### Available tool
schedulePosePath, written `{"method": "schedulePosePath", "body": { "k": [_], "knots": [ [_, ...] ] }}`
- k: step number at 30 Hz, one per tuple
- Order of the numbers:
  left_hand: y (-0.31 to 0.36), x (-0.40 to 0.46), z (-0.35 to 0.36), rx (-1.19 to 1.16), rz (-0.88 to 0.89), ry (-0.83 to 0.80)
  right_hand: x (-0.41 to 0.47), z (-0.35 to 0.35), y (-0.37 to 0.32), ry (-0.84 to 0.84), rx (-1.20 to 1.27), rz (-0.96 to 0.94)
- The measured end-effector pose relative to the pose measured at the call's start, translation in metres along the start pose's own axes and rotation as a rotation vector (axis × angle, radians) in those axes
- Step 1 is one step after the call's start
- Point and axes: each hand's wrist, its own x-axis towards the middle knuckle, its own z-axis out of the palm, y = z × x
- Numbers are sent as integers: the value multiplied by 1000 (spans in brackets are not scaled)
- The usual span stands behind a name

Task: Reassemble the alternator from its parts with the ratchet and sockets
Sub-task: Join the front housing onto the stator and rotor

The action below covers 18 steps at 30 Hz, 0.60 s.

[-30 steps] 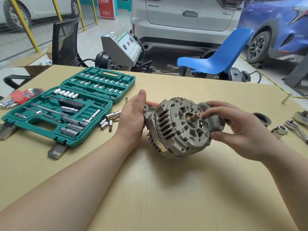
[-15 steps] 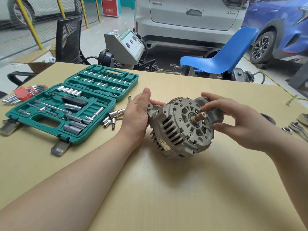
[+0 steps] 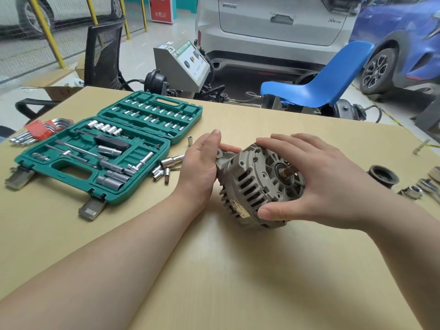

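The grey alternator stands tilted on the table, its shaft pointing right toward me. My left hand holds its back side, thumb on the mounting ear. My right hand wraps over the front housing, fingers across the top rim and thumb under the lower edge. The black pulley, a nut and a ratchet wrench lie to the right.
An open green socket case sits at the left, with loose sockets beside it and hex keys behind. A small sleeve stands near the case. The table's far edge meets a blue chair.
My right hand has left the shaft tip and now spreads over the alternator's front housing, gripping it. The view has shifted slightly; my left hand stays on the back.
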Motion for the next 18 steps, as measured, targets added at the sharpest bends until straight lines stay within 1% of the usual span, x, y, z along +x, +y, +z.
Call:
{"method": "schedulePosePath", "body": {
  "k": [6,9,11,13,15,16,17,18],
  "knots": [
    [4,-4,0,27,-13,-7,-1,1,-6,34,-5,25],
    [7,-7,4,-24,-44,12,-5,3,-12,61,-43,52],
    [6,-10,5,-102,-94,4,-10,8,-20,97,-118,68],
    [7,-16,4,-181,-179,-28,-14,17,-31,141,-235,74],
    [9,-21,0,-208,-272,-49,-17,26,-33,199,-302,22],
    [10,-21,-4,-218,-305,-46,-20,29,-31,252,-255,-21],
    [10,-21,-6,-236,-327,-45,-22,30,-26,339,-121,-59],
    [11,-21,-8,-255,-341,-49,-24,31,-19,463,82,-76]
  ]
}}
